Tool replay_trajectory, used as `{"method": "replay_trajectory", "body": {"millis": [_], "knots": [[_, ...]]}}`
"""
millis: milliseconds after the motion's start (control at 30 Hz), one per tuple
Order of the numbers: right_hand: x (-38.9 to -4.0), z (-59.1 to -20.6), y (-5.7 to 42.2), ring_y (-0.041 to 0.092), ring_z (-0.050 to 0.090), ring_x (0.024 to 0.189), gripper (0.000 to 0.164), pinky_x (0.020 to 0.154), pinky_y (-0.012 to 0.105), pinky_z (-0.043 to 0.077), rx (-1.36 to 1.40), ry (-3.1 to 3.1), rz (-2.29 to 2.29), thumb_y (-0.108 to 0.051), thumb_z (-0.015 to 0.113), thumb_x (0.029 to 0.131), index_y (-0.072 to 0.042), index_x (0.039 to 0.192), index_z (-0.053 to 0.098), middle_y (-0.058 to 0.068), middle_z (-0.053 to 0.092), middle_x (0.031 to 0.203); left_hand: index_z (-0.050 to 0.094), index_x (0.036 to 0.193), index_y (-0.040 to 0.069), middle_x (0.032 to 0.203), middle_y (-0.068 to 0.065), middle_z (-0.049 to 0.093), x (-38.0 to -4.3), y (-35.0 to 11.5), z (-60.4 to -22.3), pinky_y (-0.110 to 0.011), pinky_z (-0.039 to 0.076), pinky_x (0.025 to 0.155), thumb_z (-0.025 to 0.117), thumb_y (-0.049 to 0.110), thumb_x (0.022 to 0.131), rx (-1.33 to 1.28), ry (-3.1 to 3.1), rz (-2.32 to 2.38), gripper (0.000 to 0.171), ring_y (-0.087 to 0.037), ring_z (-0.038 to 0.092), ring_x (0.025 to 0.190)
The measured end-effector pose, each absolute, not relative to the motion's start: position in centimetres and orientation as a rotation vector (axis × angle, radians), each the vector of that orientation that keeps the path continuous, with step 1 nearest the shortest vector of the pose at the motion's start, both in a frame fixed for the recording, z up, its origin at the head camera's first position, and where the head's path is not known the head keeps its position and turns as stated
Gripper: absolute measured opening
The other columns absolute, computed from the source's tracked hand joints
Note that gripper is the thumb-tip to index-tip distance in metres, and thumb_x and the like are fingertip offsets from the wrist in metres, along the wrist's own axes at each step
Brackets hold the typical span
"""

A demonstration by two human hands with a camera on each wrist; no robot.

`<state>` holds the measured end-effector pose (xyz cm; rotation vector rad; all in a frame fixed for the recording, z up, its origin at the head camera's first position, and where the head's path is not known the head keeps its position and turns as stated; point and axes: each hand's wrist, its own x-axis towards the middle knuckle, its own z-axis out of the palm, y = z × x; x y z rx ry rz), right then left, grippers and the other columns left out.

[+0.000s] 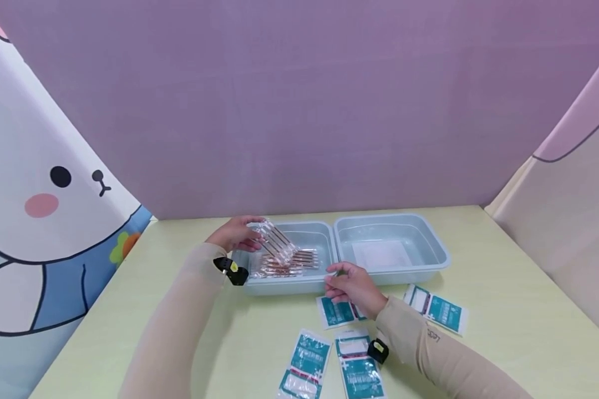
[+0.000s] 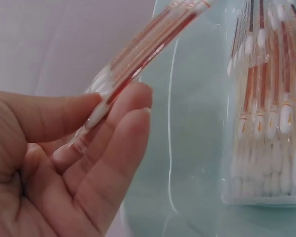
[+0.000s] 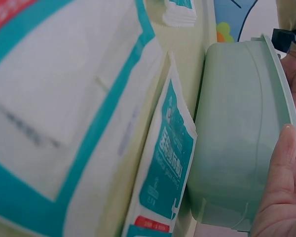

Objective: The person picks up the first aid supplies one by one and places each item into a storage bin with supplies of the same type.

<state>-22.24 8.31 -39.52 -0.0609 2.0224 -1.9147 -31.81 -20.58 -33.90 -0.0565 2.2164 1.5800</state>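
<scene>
My left hand pinches one end of a clear pack of cotton swabs between thumb and fingers, over the left pale green plastic basin. In the left wrist view the held pack slants upward, with reddish-brown liquid in its sticks and white tips near the thumb. More swab packs lie stacked inside that basin. My right hand grips the front rim of the left basin near its right corner. In the right wrist view the thumb lies along the basin's outer wall, the fingers partly hidden past the rim.
A second basin adjoins on the right, with a flat whitish rectangle on its floor. Several teal-and-white printed packets lie on the pale yellow table in front, one farther right. A purple backdrop stands behind.
</scene>
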Motion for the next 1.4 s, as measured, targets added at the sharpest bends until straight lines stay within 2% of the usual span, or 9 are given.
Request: {"method": "replay_trajectory", "body": {"millis": [200,400,633,767,933,1033,1133,1233,1400], "knots": [[-22.2,-39.7,8.3,0.016,0.065,0.069,0.031,0.066,0.028,0.054,-0.085,2.021,-1.919,-0.008,0.056,0.096,0.008,0.122,0.049,0.023,0.067,0.098,0.035,0.146,0.003,0.092,-0.014,0.064,-31.9,-20.1,-34.1,-0.037,0.055,0.076,0.051,-0.005,0.093,-0.082,2.224,1.565,0.056,-0.015,0.062,0.063],[-22.2,-39.7,8.4,0.017,0.065,0.070,0.031,0.066,0.028,0.054,-0.097,2.025,-1.918,-0.008,0.056,0.096,0.008,0.122,0.049,0.022,0.067,0.097,0.033,0.145,-0.001,0.099,-0.017,0.063,-32.1,-19.8,-34.3,-0.038,0.054,0.079,0.053,-0.004,0.093,-0.069,2.269,1.447,0.056,-0.016,0.063,0.066],[-22.3,-38.9,8.9,0.018,0.065,0.075,0.036,0.071,0.030,0.054,-0.142,2.014,-1.851,-0.011,0.057,0.096,0.007,0.126,0.048,0.021,0.066,0.099,0.038,0.143,-0.002,0.120,-0.026,0.058,-31.4,-20.0,-33.7,-0.037,0.053,0.080,0.056,0.005,0.093,-0.073,2.378,1.296,0.053,-0.034,0.064,0.094],[-22.3,-38.4,9.7,0.021,0.066,0.079,0.044,0.074,0.033,0.054,-0.195,2.018,-1.777,-0.012,0.058,0.096,0.007,0.133,0.045,0.021,0.065,0.102,0.041,0.140,-0.003,0.124,-0.027,0.056,-30.6,-20.6,-33.3,-0.037,0.053,0.080,0.056,0.010,0.095,-0.082,2.444,1.271,0.050,-0.039,0.061,0.103],[-22.4,-37.6,11.7,0.029,0.067,0.088,0.048,0.077,0.036,0.054,-0.300,2.073,-1.670,-0.015,0.058,0.095,0.008,0.136,0.043,0.024,0.063,0.110,0.048,0.134,-0.004,0.112,-0.025,0.063,-29.4,-21.9,-33.3,-0.034,0.054,0.072,0.056,0.012,0.095,-0.087,2.617,1.292,0.043,-0.034,0.065,0.087],[-22.4,-37.1,13.2,0.031,0.066,0.090,0.047,0.077,0.039,0.053,-0.317,2.138,-1.606,-0.014,0.060,0.094,0.008,0.133,0.046,0.023,0.063,0.111,0.051,0.130,-0.003,0.104,-0.022,0.065,-28.1,-22.9,-33.2,-0.033,0.054,0.069,0.056,0.014,0.095,-0.122,2.706,1.309,0.040,-0.024,0.064,0.074],[-22.4,-36.7,14.8,0.031,0.066,0.089,0.046,0.076,0.040,0.053,-0.316,2.200,-1.540,-0.013,0.062,0.092,0.007,0.131,0.048,0.021,0.065,0.108,0.050,0.129,-0.004,0.098,-0.020,0.065,-26.6,-24.0,-33.1,-0.031,0.053,0.066,0.056,0.016,0.095,-0.139,2.737,1.311,0.040,-0.017,0.060,0.067],[-22.1,-36.3,16.6,0.032,0.065,0.089,0.046,0.076,0.042,0.053,-0.323,2.255,-1.469,-0.014,0.063,0.091,0.007,0.129,0.049,0.019,0.065,0.105,0.049,0.130,-0.005,0.097,-0.020,0.065,-25.2,-24.8,-33.6,-0.028,0.051,0.063,0.055,0.017,0.096,-0.150,2.722,1.302,0.041,-0.016,0.058,0.066],[-21.8,-36.6,19.9,0.031,0.064,0.087,0.045,0.074,0.041,0.053,-0.317,2.336,-1.390,-0.014,0.063,0.092,0.009,0.128,0.049,0.018,0.065,0.103,0.045,0.133,-0.006,0.098,-0.020,0.066,-22.8,-25.6,-34.8,-0.031,0.051,0.067,0.055,0.020,0.096,-0.167,2.645,1.295,0.046,-0.019,0.060,0.070]]}}
